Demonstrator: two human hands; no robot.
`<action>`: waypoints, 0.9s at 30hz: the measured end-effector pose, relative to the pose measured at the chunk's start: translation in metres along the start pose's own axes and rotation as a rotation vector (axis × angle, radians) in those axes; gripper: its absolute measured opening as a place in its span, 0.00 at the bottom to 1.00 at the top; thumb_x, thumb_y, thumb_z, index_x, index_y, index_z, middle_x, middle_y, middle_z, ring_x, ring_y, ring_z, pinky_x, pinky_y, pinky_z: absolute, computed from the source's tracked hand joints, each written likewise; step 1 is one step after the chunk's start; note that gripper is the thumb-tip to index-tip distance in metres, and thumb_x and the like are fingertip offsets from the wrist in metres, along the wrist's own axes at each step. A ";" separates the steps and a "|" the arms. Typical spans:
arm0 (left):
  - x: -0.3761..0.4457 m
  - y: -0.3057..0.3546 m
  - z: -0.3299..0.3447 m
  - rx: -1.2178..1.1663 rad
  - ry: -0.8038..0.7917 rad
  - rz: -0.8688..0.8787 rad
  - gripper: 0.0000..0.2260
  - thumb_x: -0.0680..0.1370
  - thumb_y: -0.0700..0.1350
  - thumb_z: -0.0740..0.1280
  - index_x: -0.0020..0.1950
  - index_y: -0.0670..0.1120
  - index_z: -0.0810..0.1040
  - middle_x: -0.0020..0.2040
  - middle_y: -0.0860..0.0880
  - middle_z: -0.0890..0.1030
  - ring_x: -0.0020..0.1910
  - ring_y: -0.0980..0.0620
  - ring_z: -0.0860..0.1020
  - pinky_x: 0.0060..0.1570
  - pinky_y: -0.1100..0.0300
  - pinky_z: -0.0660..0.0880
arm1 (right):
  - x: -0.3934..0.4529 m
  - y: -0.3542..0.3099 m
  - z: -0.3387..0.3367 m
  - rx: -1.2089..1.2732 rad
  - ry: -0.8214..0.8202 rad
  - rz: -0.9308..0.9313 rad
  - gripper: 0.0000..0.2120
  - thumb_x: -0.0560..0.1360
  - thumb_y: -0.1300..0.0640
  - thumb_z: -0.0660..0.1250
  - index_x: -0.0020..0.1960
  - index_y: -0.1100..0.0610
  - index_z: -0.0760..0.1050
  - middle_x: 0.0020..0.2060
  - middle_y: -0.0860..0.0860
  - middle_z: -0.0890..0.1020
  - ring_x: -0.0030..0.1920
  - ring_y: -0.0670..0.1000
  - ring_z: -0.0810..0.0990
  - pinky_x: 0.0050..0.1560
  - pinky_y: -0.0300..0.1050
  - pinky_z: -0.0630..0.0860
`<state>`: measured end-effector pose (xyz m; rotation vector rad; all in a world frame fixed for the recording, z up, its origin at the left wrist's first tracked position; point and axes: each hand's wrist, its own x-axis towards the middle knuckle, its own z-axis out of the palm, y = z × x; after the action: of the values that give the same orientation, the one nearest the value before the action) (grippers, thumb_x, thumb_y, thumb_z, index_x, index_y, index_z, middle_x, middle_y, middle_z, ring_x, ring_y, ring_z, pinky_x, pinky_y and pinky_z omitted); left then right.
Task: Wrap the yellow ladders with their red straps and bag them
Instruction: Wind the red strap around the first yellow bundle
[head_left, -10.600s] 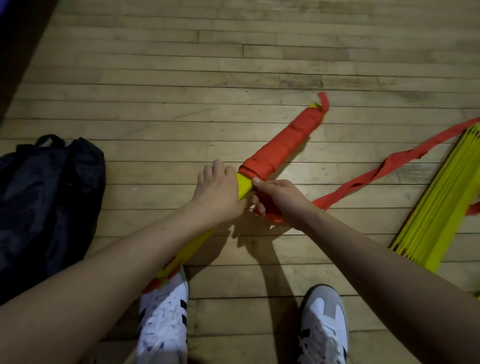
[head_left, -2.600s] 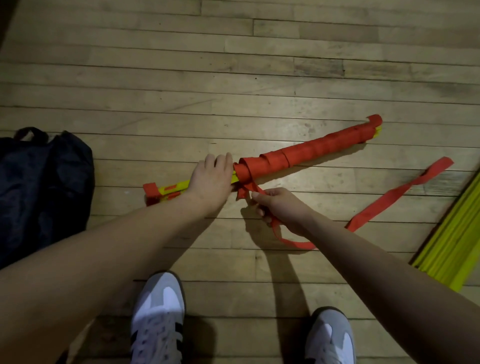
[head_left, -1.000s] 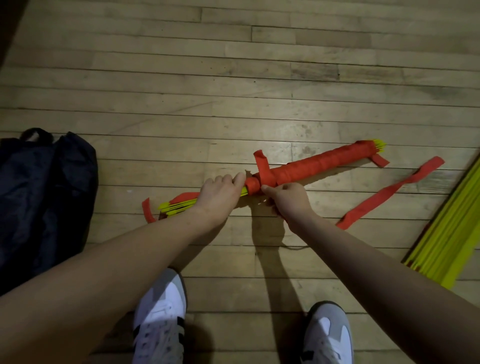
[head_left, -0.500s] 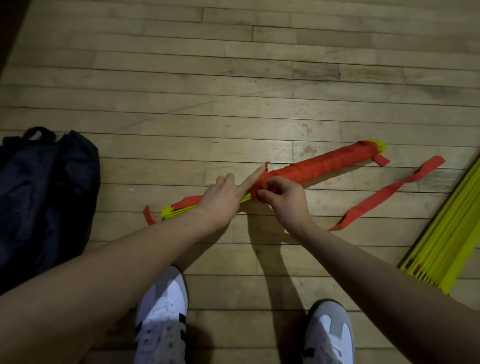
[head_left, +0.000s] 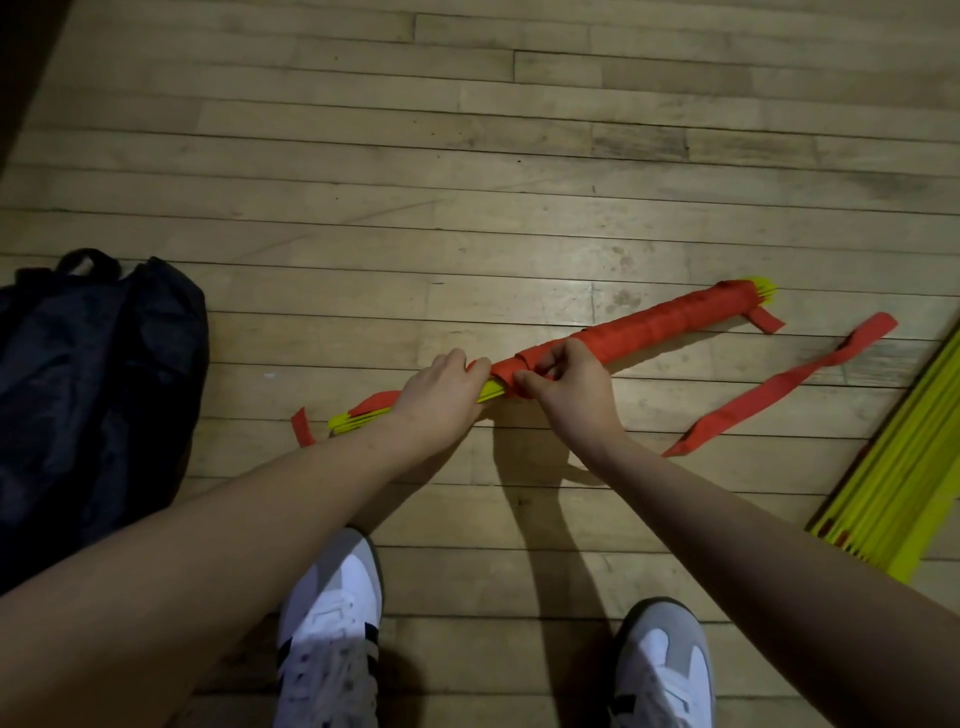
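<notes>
A bundle of folded yellow plastic ladder rungs (head_left: 488, 391) lies on a pale wooden plank floor (head_left: 467, 156), running diagonally from lower left to upper right in the middle of the view. A flat red fabric strap (head_left: 654, 325) is wound tightly around its far half, covering it almost to the far tip, where a few yellow ends poke out. The near half is bare yellow, with a short red tab curling off its near end.

The person's left hand (head_left: 441, 395) grips the bare yellow part of the bundle, fingers curled over it, just beside the edge of the red winding. The right hand (head_left: 563, 387) is right next to it, thumb and fingers pinching the red strap at the last turn of the winding. The two hands are nearly touching.

From under the right forearm, the loose tail of the strap (head_left: 779, 387) trails across the floor toward the right, ending near a second stack of yellow ladder rungs (head_left: 904, 467) that lies unwrapped at the right edge of the view.

A dark fabric bag (head_left: 88, 395) with a loop handle slumps on the floor at the left. At the bottom, two white and grey sneakers (head_left: 332, 629) point forward, one below each forearm.
</notes>
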<state>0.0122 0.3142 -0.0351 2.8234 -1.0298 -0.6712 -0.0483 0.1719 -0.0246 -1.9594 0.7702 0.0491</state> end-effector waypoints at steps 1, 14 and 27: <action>0.002 -0.001 0.000 0.007 0.006 -0.026 0.19 0.81 0.46 0.61 0.70 0.44 0.63 0.59 0.41 0.70 0.58 0.42 0.71 0.52 0.51 0.72 | 0.000 0.001 -0.001 0.006 0.015 -0.008 0.09 0.71 0.60 0.72 0.44 0.57 0.72 0.33 0.48 0.75 0.35 0.47 0.74 0.39 0.45 0.72; 0.017 -0.002 -0.014 0.212 0.060 -0.181 0.18 0.80 0.37 0.57 0.70 0.41 0.61 0.61 0.39 0.72 0.59 0.40 0.72 0.55 0.51 0.71 | 0.004 -0.009 -0.018 0.222 -0.352 0.345 0.08 0.76 0.62 0.68 0.40 0.62 0.73 0.30 0.55 0.73 0.25 0.48 0.69 0.25 0.38 0.67; 0.001 0.002 0.005 0.209 0.090 -0.071 0.27 0.83 0.51 0.52 0.76 0.39 0.50 0.67 0.39 0.64 0.63 0.41 0.66 0.64 0.50 0.62 | 0.012 -0.016 -0.016 0.322 -0.434 0.380 0.09 0.78 0.64 0.64 0.39 0.59 0.74 0.29 0.52 0.78 0.22 0.45 0.70 0.22 0.35 0.64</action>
<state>0.0098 0.3125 -0.0398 3.0492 -1.0461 -0.4607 -0.0353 0.1577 -0.0079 -1.4094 0.7899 0.5279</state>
